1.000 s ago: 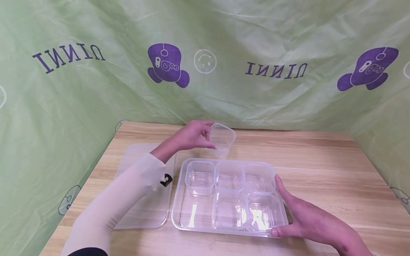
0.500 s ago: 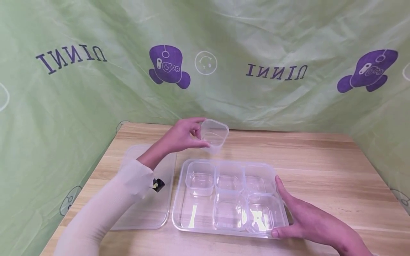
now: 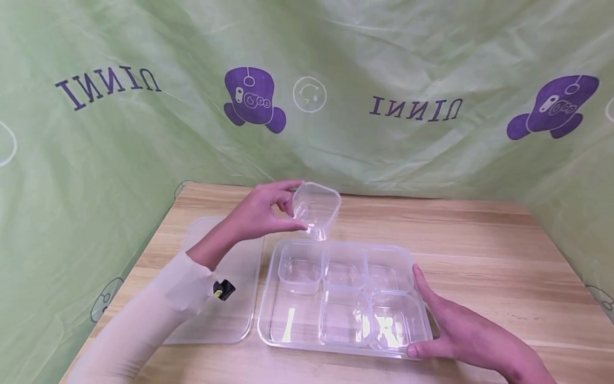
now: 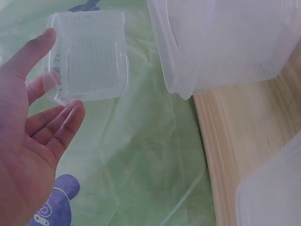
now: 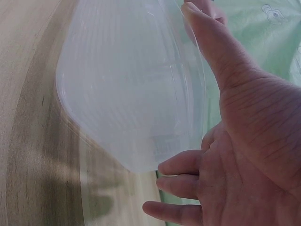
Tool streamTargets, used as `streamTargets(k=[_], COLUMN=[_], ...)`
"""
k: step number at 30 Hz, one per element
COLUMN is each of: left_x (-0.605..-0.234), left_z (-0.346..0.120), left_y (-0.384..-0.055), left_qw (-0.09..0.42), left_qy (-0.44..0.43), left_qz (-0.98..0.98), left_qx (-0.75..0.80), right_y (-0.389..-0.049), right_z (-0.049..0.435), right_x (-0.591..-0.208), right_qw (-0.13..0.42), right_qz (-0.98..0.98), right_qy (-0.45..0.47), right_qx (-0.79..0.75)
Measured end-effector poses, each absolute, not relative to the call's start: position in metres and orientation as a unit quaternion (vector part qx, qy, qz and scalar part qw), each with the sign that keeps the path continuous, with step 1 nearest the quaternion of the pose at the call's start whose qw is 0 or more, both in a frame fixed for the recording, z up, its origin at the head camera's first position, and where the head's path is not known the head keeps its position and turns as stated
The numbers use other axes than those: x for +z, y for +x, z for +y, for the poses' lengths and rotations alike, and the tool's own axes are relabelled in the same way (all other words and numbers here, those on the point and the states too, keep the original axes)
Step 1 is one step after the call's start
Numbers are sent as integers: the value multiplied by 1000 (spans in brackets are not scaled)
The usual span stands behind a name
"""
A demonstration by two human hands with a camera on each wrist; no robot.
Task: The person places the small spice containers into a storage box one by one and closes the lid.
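Note:
My left hand point(image 3: 263, 211) pinches one wall of a small clear plastic container point(image 3: 322, 205) and holds it tilted above the table, behind a large clear plastic storage box point(image 3: 296, 325). In the left wrist view the thumb is at one side of that container point(image 4: 91, 56) and the fingers at the other. Several similar small containers point(image 3: 342, 320) stand inside the box; its front left part holds none. My right hand point(image 3: 462, 332) grips the box's right end, thumb at the front corner and fingers along the far side. The right wrist view shows it against the box wall point(image 5: 131, 89).
A flat clear lid point(image 3: 225, 320) lies on the wooden table point(image 3: 489, 250) left of the box, partly under my left forearm. Behind the table hangs a green curtain point(image 3: 412, 165) with purple prints.
My left hand has drawn back to the left with the small container, whose tilt has changed. The right hand and the box have stayed in place.

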State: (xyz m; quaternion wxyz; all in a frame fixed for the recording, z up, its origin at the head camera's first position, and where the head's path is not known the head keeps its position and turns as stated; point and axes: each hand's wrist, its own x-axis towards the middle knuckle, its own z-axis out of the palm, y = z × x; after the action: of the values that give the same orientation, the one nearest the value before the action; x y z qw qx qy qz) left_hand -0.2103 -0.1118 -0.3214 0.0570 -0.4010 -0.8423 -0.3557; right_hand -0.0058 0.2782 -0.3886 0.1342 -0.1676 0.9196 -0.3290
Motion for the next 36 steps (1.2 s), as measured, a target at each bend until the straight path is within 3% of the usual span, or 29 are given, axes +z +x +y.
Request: streamTargets(k=[13,26,36], left_x=[-318,-318,-323], left_z=[-131,-134,-138], left_y=[-184,-157,-154], left_qw=[65,1,-101], left_qy=[-492,-521,-542], left_qz=[-791,-781,-742], left_qx=[-358,-344,-382], right_y=[-6,-5,-5], right_z=[279,280,280], right_x=[-389,-390,-393], right_qw=[131,124,111], right_qz=[921,925,926], right_qy=[-171,-172,-180], right_qx=[-325,-315,-314])
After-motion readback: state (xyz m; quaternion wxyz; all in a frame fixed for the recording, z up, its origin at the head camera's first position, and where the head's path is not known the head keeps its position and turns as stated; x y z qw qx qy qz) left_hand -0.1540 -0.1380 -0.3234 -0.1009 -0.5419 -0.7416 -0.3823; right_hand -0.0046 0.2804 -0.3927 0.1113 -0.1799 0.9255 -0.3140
